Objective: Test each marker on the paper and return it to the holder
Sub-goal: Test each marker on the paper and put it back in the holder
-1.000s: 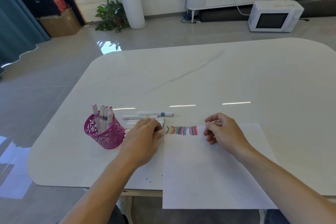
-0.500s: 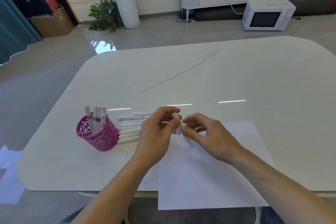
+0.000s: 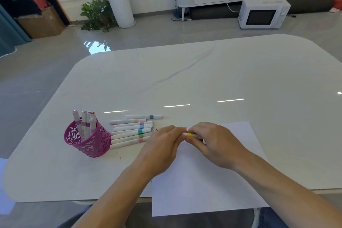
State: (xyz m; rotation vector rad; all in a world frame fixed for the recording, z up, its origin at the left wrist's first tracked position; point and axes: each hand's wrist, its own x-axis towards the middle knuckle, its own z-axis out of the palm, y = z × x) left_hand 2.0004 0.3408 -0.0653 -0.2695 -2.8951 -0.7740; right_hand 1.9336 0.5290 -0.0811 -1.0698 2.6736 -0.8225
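Observation:
A white marker with a yellow band [image 3: 189,134] lies level between my two hands over the top edge of the white paper [image 3: 203,181]. My left hand [image 3: 162,146] pinches its left end, and my right hand [image 3: 214,142] grips its right part. The hands hide most of the coloured test strokes on the paper. A pink cut-out holder [image 3: 88,139] stands to the left with several markers upright in it. Several white markers [image 3: 130,132] lie side by side on the table between the holder and my left hand.
The white marble table [image 3: 203,79] reaches far back and right; the paper hangs over its near edge. On the floor beyond stand a white microwave [image 3: 262,14], potted plants [image 3: 111,5], a white cabinet and a cardboard box.
My left hand picked a marker from the row and lifted it. My right hand came over from the right, and both hands now hold the marker level over the paper.

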